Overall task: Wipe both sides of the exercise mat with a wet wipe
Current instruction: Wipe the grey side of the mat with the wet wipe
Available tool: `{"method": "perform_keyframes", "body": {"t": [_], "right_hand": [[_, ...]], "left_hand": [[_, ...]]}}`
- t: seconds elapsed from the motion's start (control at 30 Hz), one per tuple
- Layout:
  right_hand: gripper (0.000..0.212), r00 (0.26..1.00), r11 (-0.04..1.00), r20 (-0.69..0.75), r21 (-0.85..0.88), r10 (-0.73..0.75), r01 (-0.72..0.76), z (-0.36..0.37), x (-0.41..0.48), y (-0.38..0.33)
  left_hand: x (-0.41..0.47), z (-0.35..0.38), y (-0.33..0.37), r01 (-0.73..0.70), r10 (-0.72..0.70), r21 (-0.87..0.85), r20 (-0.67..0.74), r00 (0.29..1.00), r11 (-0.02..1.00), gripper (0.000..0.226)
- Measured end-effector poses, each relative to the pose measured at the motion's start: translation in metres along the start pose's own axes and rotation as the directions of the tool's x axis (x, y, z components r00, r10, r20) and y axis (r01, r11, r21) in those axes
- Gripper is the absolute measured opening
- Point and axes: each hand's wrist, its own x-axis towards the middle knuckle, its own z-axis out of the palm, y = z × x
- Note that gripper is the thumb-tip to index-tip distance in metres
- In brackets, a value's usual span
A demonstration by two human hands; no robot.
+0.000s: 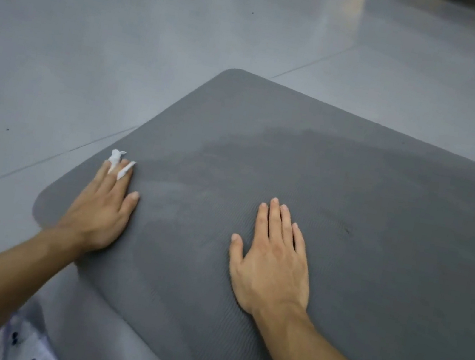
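Both my left hand [99,207] and right hand [273,261] lie flat, fingers [274,217] straight, on the mat [368,195] at lower right; the left presses the wipe [115,159]. Soft, floppy foam, I reckon: I'd grip a corner.

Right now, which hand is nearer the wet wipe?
Left. The wet wipe pokes out between the fingers of the left hand; the right hand lies flat on the mat, well apart to its right.

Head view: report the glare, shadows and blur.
Head view: soft glare streaks the floor at the top. Head view: a darker patch crosses the exercise mat, shadow or damp, cannot tell. Head view: left hand and right hand sharp; the bottom-left packet blurred.
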Motion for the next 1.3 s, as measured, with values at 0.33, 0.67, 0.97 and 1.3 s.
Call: {"method": "perform_keyframes", "body": {"t": [0.33,0.67,0.97,1.3], "right_hand": [[0.073,0.999,1.0,-0.034,-0.028,-0.002,0.001,0.001,0.002,0.001],[0.071,1.0,1.0,-0.015,-0.018,0.001,-0.001,-0.003,0.001,0.0],[0.071,1.0,1.0,-0.017,0.017,0.004,-0.004,-0.001,0.001,0.001],[0.071,1.0,1.0,-0.019,0.015,0.007,-0.006,-0.001,0.001,0.0]], "left_hand": [[-0.109,-0.009,0.124,-0.559,0.56,-0.038,0.1,0.823,0.828,0.068],[-0.009,0.0,0.061,-0.293,0.295,-0.031,0.077,0.953,0.956,0.077],[0.005,-0.004,0.058,-0.281,0.278,-0.002,0.145,0.949,0.96,0.085],[-0.105,-0.024,0.085,-0.793,0.756,0.089,0.255,0.603,0.602,0.07]]}}
